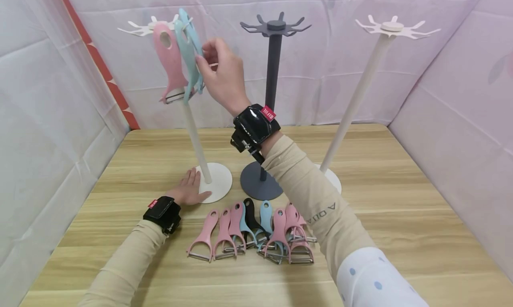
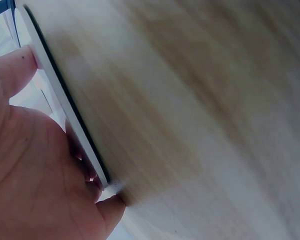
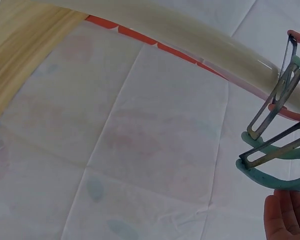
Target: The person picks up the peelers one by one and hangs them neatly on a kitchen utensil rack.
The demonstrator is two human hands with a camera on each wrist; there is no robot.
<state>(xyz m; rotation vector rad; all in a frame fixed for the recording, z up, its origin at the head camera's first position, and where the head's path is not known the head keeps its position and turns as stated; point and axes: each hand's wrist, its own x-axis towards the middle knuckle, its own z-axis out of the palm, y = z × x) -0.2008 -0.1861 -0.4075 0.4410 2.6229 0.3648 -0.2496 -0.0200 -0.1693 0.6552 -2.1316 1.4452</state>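
Note:
High on the left white stand [image 1: 191,133], a pink peeler [image 1: 170,57] and a light blue peeler [image 1: 185,53] hang from the hooks. Just right of them is another blue peeler [image 1: 193,33], pinched by my right hand [image 1: 224,73] between thumb and fingers. The right wrist view shows this peeler [image 3: 275,179] from below, with the right fingertips at its edge. My left hand [image 1: 188,189] rests with extended fingers on the stand's round white base [image 1: 220,182]. In the left wrist view the left hand [image 2: 40,165] lies along the base's rim [image 2: 72,107].
A dark grey stand [image 1: 273,71] is in the middle and a second white stand [image 1: 356,97] at the right, partly behind my right forearm. In front lie several pink peelers [image 1: 207,229], blue peelers [image 1: 266,213] and a black peeler [image 1: 250,215] on the wooden table [image 1: 401,209].

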